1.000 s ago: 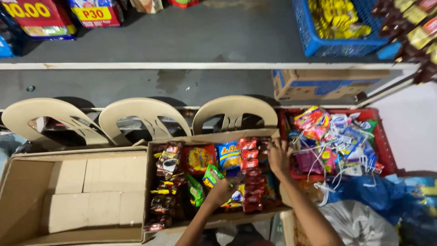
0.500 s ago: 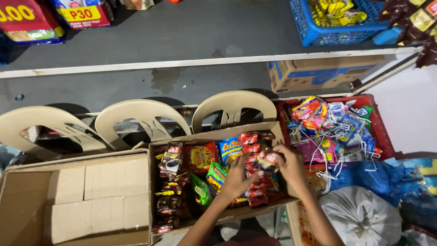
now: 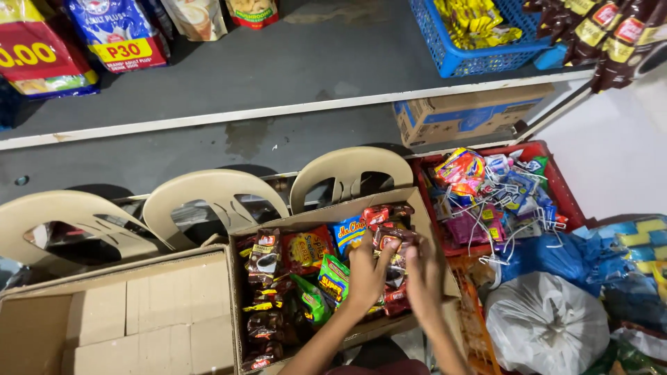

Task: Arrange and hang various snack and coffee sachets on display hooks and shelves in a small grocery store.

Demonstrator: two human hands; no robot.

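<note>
Together left hand [image 3: 367,272] and right hand [image 3: 424,276] grip dark snack packets [image 3: 391,239] inside a packet-filled cardboard box [image 3: 424,215]

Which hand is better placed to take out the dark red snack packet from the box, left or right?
Probably the left hand: its fingers already touch the dark red snack packet in the cardboard box. The right hand is just beside it, blurred, so its grip is unclear.
</note>
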